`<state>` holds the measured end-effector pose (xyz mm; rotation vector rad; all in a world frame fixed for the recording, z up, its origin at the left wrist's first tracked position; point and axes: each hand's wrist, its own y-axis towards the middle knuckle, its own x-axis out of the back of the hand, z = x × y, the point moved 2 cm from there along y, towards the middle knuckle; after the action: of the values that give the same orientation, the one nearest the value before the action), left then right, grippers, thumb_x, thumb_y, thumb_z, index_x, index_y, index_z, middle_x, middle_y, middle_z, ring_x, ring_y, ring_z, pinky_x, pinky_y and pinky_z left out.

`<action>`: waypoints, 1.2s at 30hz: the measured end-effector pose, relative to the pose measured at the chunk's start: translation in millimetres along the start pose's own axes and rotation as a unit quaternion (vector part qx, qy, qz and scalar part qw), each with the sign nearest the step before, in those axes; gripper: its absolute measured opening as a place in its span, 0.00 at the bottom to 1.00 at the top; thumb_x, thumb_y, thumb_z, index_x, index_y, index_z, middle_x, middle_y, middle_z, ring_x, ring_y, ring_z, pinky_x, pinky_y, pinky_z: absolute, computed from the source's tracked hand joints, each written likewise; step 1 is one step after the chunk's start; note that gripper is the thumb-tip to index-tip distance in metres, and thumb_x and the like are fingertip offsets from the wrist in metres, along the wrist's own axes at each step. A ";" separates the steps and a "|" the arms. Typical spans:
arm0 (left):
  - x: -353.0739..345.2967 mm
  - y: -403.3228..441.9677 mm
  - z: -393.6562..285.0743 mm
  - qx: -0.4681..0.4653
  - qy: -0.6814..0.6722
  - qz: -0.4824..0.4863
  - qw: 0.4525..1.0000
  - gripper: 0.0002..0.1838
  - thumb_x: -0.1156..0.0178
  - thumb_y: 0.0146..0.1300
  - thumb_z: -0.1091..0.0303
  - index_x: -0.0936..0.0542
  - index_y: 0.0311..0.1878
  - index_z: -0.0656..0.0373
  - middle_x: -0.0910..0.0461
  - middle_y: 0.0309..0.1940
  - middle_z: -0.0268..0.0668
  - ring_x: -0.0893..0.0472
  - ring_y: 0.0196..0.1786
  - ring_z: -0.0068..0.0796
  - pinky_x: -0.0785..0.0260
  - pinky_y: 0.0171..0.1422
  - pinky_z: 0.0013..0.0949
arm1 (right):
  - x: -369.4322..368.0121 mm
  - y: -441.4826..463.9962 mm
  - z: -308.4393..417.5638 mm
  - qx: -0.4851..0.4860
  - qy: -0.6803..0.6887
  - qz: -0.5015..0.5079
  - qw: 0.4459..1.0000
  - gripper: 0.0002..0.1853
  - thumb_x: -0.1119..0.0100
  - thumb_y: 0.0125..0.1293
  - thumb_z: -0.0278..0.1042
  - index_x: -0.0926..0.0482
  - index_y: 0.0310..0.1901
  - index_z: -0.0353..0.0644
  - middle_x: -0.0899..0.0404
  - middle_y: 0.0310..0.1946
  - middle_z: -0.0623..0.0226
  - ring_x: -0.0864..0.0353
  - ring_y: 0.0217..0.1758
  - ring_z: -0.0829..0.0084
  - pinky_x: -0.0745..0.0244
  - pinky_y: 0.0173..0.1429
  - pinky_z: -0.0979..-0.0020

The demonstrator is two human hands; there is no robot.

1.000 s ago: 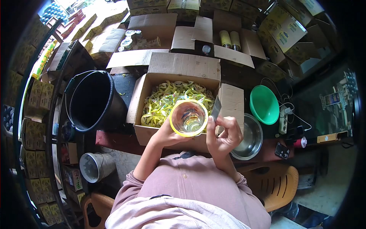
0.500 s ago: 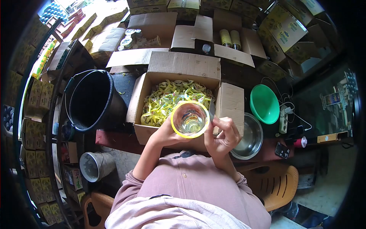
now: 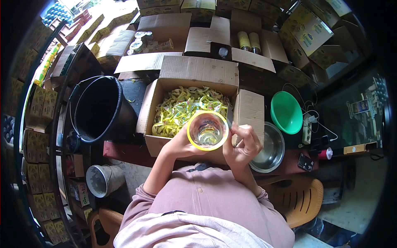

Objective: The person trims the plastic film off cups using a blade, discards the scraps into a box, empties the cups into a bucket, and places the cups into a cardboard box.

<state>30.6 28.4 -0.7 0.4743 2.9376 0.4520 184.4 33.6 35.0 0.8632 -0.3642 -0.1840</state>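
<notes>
My left hand (image 3: 180, 143) is wrapped round a clear cup (image 3: 202, 148) with a yellow rim, its mouth tipped up toward me. Light glints off the inside of the cup. Beside the rim on the right, my right hand (image 3: 243, 145) is closed in a pinch, thumb against fingertips, close to the cup's edge. What those fingertips hold, if anything, is too small to make out. Behind and beneath the cup is an open cardboard box (image 3: 198, 68), filled with yellow-green and white strips (image 3: 186, 103).
A black bucket (image 3: 97, 109) stands left of the box, with a grey bucket (image 3: 103, 180) lower down. To the right are a green bowl (image 3: 286, 112) and a metal bowl (image 3: 271, 151). Behind, open cartons hold tubs (image 3: 138, 43) and two yellow cylinders (image 3: 249, 41). A chair (image 3: 304, 198) is at lower right.
The cup and both hands have shifted very slightly to the right and down. The grip on the cup and the right hand's pinch look the same.
</notes>
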 end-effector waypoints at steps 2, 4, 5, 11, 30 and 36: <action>-1.1 0.4 -2.5 0.001 -0.010 -0.015 1.000 0.38 0.32 0.37 0.74 0.37 0.56 0.62 0.34 0.51 0.37 0.32 0.55 0.29 0.42 0.62 0.32 | 0.5 0.9 -0.7 -0.005 0.007 -0.005 1.000 0.09 0.39 0.45 0.17 0.25 0.29 0.36 0.28 0.20 0.67 0.28 0.22 0.78 0.37 0.22 0.80; -0.4 1.3 -3.0 0.000 -0.027 -0.026 0.999 0.38 0.32 0.38 0.73 0.37 0.56 0.62 0.34 0.51 0.37 0.32 0.55 0.28 0.42 0.62 0.32 | 1.7 0.6 -1.0 -0.021 0.019 -0.013 0.999 0.08 0.38 0.46 0.17 0.25 0.30 0.35 0.28 0.20 0.67 0.28 0.23 0.79 0.36 0.24 0.81; 0.7 1.8 -2.4 -0.002 -0.041 -0.029 0.999 0.38 0.32 0.38 0.73 0.37 0.56 0.62 0.33 0.51 0.37 0.32 0.55 0.28 0.42 0.62 0.32 | 2.7 0.8 -2.1 -0.030 0.019 -0.019 0.999 0.08 0.38 0.47 0.18 0.24 0.30 0.36 0.27 0.20 0.67 0.27 0.22 0.79 0.35 0.24 0.81; 5.5 3.0 0.8 -0.031 0.027 -0.057 0.998 0.39 0.33 0.40 0.77 0.40 0.59 0.60 0.35 0.53 0.38 0.34 0.58 0.30 0.43 0.63 0.33 | 16.5 -6.2 -35.1 -0.152 0.015 0.006 0.988 0.13 0.37 0.48 0.20 0.23 0.38 0.36 0.24 0.21 0.69 0.26 0.22 0.83 0.32 0.27 0.81; 44.9 -29.3 -21.3 -0.163 0.121 -0.286 0.936 0.37 0.29 0.37 0.75 0.38 0.51 0.59 0.34 0.48 0.41 0.31 0.52 0.32 0.37 0.58 0.33 | 37.0 -129.0 -129.9 -0.365 -0.070 0.101 0.923 0.31 0.32 0.42 0.20 0.29 0.52 0.38 0.27 0.28 0.66 0.29 0.19 0.81 0.31 0.24 0.80; 133.3 -74.3 -46.1 -0.185 -0.187 -0.398 0.879 0.29 0.40 0.53 0.74 0.41 0.57 0.56 0.32 0.48 0.38 0.32 0.57 0.33 0.37 0.60 0.36 | 22.3 -102.6 -87.4 -0.247 -0.293 0.031 0.923 0.29 0.31 0.41 0.28 0.27 0.50 0.38 0.31 0.31 0.65 0.37 0.22 0.73 0.38 0.28 0.71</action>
<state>-124.3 -8.0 8.9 -0.6105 2.2989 0.6705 237.4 23.0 -90.4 0.2774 -0.8634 -0.4587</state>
